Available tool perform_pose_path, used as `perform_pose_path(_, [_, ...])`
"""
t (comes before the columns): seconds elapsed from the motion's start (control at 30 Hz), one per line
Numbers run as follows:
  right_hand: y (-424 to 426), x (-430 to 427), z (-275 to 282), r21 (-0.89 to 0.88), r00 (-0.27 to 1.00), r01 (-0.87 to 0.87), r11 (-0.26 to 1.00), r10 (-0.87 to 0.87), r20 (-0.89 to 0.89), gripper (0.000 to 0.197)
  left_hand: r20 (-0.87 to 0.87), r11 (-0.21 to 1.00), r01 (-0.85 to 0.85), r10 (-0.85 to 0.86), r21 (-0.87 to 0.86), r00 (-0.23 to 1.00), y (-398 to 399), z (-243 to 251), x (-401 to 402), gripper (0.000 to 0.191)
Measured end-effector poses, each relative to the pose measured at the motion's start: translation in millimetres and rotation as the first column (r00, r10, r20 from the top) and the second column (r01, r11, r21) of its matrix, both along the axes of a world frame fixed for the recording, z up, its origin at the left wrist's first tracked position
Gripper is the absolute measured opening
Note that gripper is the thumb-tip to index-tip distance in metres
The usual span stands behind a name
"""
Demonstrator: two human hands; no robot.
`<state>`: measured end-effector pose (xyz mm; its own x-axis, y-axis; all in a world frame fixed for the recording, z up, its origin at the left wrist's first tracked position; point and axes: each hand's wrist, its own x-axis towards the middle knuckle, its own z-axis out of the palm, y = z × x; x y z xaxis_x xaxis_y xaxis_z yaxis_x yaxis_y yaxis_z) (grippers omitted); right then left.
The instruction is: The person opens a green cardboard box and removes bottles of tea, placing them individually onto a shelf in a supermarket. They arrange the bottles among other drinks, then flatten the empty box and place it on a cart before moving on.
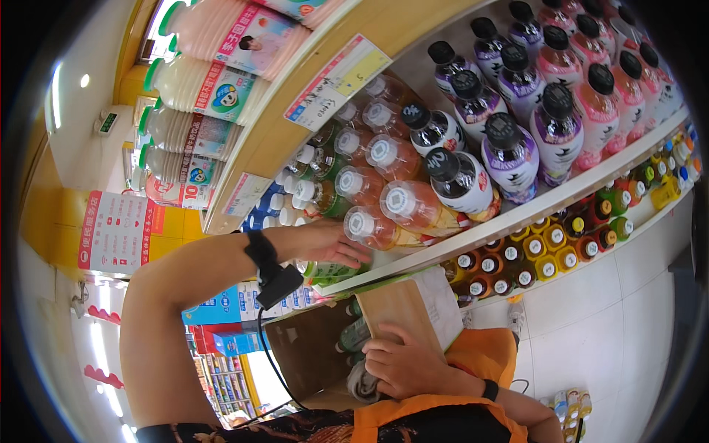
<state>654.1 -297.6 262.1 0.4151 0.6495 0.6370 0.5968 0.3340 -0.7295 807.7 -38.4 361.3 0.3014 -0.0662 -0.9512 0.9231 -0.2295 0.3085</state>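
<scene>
My left hand [338,246], reaching in from the left, is at the shelf edge with its fingers extended and nothing visible in them. It lies against or right beside a white-capped bottle of orange-pink drink [363,227]. Below the hand is a bottle with a green label [332,270]. My right hand [407,362] presses on the flap of a cardboard carton [390,310], fingers curled, with a bunched grey cloth [363,382] under them. Inside the carton lie green bottles [354,334], partly hidden by the flap.
Black-capped drink bottles [509,158] stand in rows on the same shelf, behind a white shelf lip [532,213]. A lower shelf holds yellow and dark bottles [534,246]. Green-capped milk drink bottles [207,91] stand on another shelf. A black cable [268,354] hangs from the left wrist's device [279,287].
</scene>
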Motion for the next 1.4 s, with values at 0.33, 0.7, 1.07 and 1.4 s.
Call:
perform_pose_path(0.33, [0, 1, -4, -0.006, 1.000, -0.002, 1.000, 0.002, 0.003, 0.019, 0.247, 0.998, -0.063, 0.058, 0.012, 0.967, 25, -63, -9, 0.039])
perform_pose_path(0.7, [-4, 1, -5, -0.044, 1.000, -0.024, 0.999, 0.025, 0.016, 0.025, 0.322, 0.981, -0.056, -0.007, 0.185, 0.947, 50, -54, 73, 0.038])
perform_pose_path(1.07, [-3, -5, 2, -0.099, 0.999, -0.033, 0.995, 0.036, 0.035, 0.025, 0.357, 0.979, -0.014, -0.061, 0.202, 0.932, 70, -67, 61, 0.038])
perform_pose_path(1.4, [-3, 7, 16, -0.204, 0.997, -0.009, 0.979, 0.026, 0.079, 0.021, 0.364, 0.934, 0.206, -0.307, 0.291, 0.879, -12, 72, -5, 0.041])
